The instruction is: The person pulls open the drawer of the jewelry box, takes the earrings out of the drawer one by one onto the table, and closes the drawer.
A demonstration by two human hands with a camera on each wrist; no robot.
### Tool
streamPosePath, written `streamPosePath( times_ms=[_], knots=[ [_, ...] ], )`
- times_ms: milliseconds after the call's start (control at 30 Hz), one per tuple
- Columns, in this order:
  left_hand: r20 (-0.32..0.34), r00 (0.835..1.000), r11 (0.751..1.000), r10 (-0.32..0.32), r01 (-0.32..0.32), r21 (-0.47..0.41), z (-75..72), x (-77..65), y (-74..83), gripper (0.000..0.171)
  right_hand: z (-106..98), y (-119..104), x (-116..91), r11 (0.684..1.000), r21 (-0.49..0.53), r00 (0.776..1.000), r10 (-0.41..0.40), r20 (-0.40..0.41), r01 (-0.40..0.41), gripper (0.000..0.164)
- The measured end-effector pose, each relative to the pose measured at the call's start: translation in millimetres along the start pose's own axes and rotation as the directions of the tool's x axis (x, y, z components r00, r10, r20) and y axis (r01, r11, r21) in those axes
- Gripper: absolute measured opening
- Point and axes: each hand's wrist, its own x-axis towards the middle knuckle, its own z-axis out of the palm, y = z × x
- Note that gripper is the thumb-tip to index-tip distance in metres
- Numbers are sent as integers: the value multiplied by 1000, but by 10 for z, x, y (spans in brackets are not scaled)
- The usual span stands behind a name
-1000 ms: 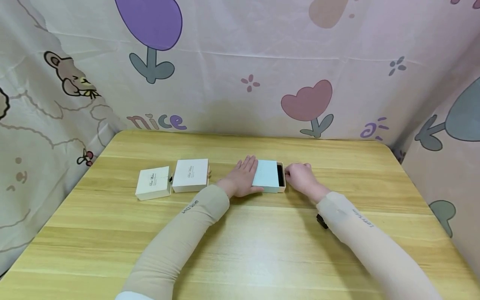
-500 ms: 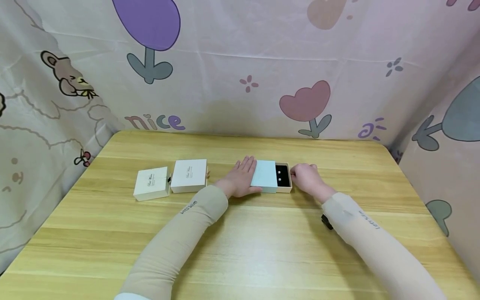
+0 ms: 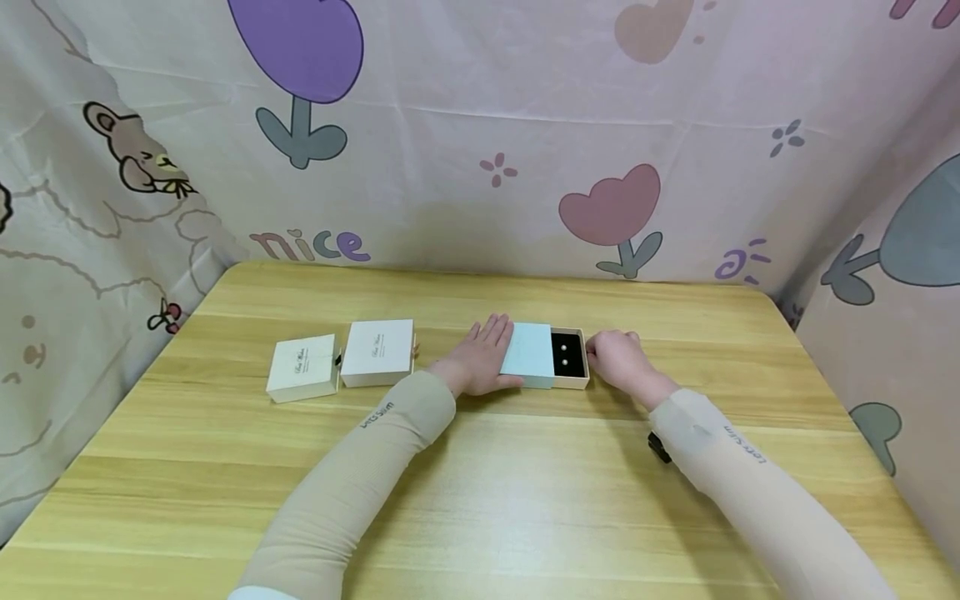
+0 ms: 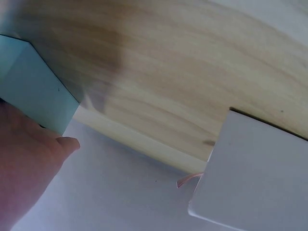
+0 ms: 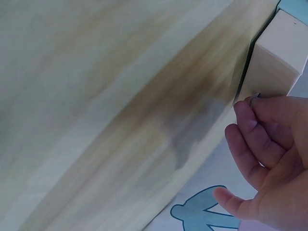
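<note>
flowered cloth (image 3: 450,208) hangs behind the wooden table (image 3: 495,500). from my end, i see the fingers of the right hand (image 3: 621,360) pinching what looks like a small tab (image 5: 255,98) on the drawer (image 3: 570,383); the left hand (image 3: 482,358) rests on the blue cover (image 3: 531,354), fingers straight, thumb apart. the drawer sits partway out, two pale studs (image 3: 564,348) inside. white boxes (image 3: 378,352) stand further left. i judge it's mid-opening; the next move calls for a level pull, cover braced.

Right hand (image 5: 272,154), thumb and forefinger pinching a small tab (image 5: 255,98) at the end of a pale drawer (image 5: 280,45) on the wooden table (image 5: 110,115), with a light-blue sleeve (image 5: 297,8) at upper right and printed cloth (image 5: 199,211) below.
</note>
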Motion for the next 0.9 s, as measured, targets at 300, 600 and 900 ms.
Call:
streamPosePath(
  times_ms=[300,600,900],
  knots=[
    [-6,1000,1000,4,-4,10,3,3,0,94,0,-5,-5,1000,-5,1000,-3,-4,3,38],
    [-3,1000,1000,0,0,3,-24,-51,34,93,4,-15,-4,1000,6,1000,9,11,-9,39],
    [12,1000,999,-4,3,43,-43,-76,96,92,7,1,-58,1000,3,1000,2,4,-2,40]
  ],
)
